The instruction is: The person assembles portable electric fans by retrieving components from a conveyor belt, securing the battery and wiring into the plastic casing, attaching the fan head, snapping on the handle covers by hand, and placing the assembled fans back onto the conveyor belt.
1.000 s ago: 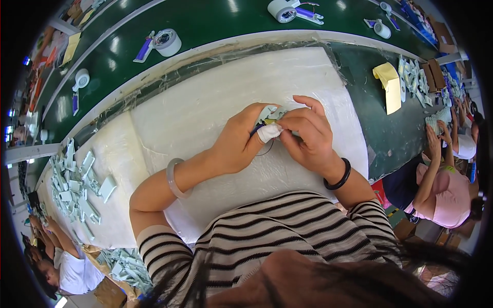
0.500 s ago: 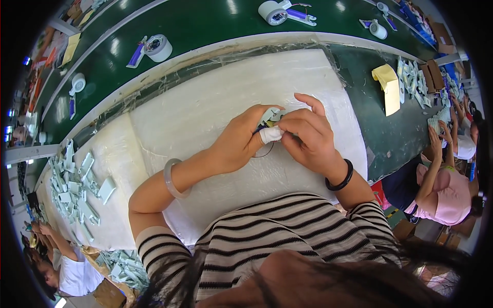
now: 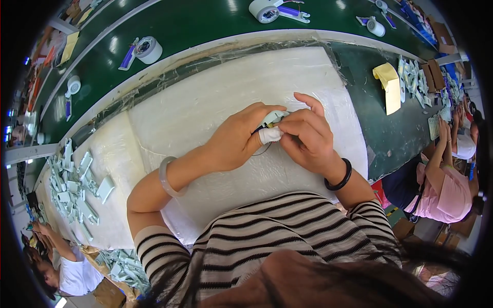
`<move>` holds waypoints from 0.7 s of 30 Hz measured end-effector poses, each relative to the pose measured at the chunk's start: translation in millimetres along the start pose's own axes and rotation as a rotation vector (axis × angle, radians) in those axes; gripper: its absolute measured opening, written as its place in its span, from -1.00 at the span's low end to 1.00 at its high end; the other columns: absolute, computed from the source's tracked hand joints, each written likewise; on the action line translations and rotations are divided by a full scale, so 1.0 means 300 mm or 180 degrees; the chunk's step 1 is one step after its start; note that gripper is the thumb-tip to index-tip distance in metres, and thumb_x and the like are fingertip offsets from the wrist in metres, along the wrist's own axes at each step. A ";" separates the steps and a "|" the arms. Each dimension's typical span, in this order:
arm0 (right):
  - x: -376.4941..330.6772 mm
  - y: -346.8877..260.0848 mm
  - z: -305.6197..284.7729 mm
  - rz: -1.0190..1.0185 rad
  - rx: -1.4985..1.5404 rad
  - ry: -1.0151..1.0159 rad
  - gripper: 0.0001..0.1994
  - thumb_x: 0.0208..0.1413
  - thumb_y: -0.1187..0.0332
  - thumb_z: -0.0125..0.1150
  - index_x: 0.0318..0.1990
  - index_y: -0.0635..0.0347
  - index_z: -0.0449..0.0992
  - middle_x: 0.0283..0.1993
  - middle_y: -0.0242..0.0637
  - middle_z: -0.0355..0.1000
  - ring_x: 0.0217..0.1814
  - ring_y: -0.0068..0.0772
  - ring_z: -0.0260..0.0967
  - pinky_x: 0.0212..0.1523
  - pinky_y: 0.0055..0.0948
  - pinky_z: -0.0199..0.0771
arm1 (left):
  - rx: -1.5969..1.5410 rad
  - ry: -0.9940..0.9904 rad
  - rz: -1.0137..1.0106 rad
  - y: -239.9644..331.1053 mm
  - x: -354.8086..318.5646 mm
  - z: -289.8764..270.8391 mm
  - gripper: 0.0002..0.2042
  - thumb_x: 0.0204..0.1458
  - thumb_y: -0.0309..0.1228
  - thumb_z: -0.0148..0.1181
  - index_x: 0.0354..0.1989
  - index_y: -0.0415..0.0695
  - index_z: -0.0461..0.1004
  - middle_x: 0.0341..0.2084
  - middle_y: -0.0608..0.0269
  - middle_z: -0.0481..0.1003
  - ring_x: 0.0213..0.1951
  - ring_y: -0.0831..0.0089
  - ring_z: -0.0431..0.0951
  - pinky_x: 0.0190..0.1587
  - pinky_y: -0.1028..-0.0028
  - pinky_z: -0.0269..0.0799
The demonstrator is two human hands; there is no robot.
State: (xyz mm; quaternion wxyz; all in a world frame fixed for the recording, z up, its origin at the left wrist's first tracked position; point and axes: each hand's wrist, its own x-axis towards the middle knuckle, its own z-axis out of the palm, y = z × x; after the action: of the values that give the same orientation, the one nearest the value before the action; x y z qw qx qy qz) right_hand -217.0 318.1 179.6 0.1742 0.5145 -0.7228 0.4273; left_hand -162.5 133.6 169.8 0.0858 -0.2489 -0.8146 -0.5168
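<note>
My left hand (image 3: pixel 237 137) and my right hand (image 3: pixel 307 138) meet over the white padded mat (image 3: pixel 205 102), pinching a small pale green plastic part (image 3: pixel 273 117) between the fingertips. My left thumb wears a white fingertip wrap (image 3: pixel 269 135). A thin dark wire loop (image 3: pixel 263 150) hangs just under the part. A pale bangle is on my left wrist and a black band on my right wrist. Most of the part is hidden by my fingers.
A heap of pale green plastic parts (image 3: pixel 74 179) lies on the mat at the left. Tape rolls (image 3: pixel 148 49) sit on the green conveyor (image 3: pixel 195 20) behind. A yellow pad (image 3: pixel 390 84) lies to the right. A co-worker in pink (image 3: pixel 447 185) works at the right, another at lower left.
My hands have stayed together on the small part, with only slight finger shifts. The view has tilted a little.
</note>
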 end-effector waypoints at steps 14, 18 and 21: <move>-0.010 0.015 0.015 -0.0105 0.0049 0.0129 -0.76 -0.30 0.66 0.23 -0.38 0.20 0.46 -0.53 -0.39 0.37 -0.53 -0.43 0.31 0.12 -0.09 0.32 | -0.0876 -0.0262 -0.1183 0.042 -0.003 -0.007 -0.65 0.14 -0.44 -0.02 0.11 -0.21 0.28 -0.23 0.06 0.40 -0.37 0.28 0.49 -0.32 0.41 0.43; -0.008 0.007 0.012 -0.0121 0.0060 0.0115 -0.76 -0.30 0.66 0.22 -0.38 0.19 0.46 -0.53 -0.40 0.38 -0.54 -0.45 0.31 0.12 -0.09 0.32 | -0.1058 -0.0393 -0.1336 0.053 -0.002 -0.014 -0.64 0.15 -0.44 -0.04 0.13 -0.21 0.26 -0.25 0.10 0.38 -0.48 0.40 0.47 -0.48 0.48 0.42; -0.004 0.006 0.010 -0.0109 0.0063 0.0088 -0.76 -0.30 0.66 0.21 -0.39 0.19 0.46 -0.53 -0.41 0.39 -0.54 -0.45 0.32 0.12 -0.08 0.32 | -0.1126 -0.0263 -0.1208 0.041 -0.010 -0.004 -0.64 0.16 -0.45 -0.04 0.14 -0.21 0.25 -0.27 0.11 0.36 -0.55 0.46 0.44 -0.56 0.53 0.39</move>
State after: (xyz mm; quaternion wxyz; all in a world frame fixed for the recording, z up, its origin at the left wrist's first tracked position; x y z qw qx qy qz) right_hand -217.5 316.7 176.2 0.1863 0.5225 -0.7072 0.4384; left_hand -154.1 135.8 179.1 -0.0909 -0.1236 -0.7465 -0.6474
